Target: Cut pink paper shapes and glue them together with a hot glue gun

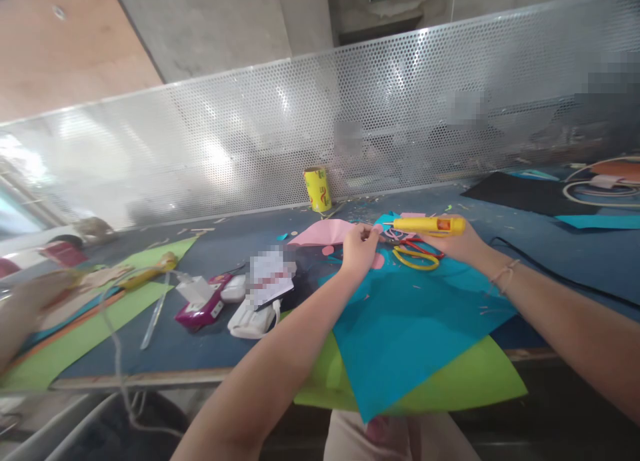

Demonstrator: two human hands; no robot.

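My right hand [460, 240] is wrapped round a yellow hot glue gun [425, 225], its nozzle pointing left. Just off the nozzle, my left hand [361, 246] pinches a small pink felt piece [379, 229]. Behind that hand lies a fan-shaped pink sheet [323, 232]. Small pink discs [328, 250] are scattered close by. Under the glue gun rest scissors [419, 260] with yellow and red handles. A blue sheet [400, 334] spreads beneath my hands, on top of a green sheet [460, 384] that hangs over the table edge.
A yellow can-like container [318, 189] stands before the perforated metal screen [240, 128]. Left of me are a magenta box [203, 308], a white case [253, 320] and a phone-like object. A co-worker's arm [35, 308] is at far left. A black cable [560, 271] runs right.
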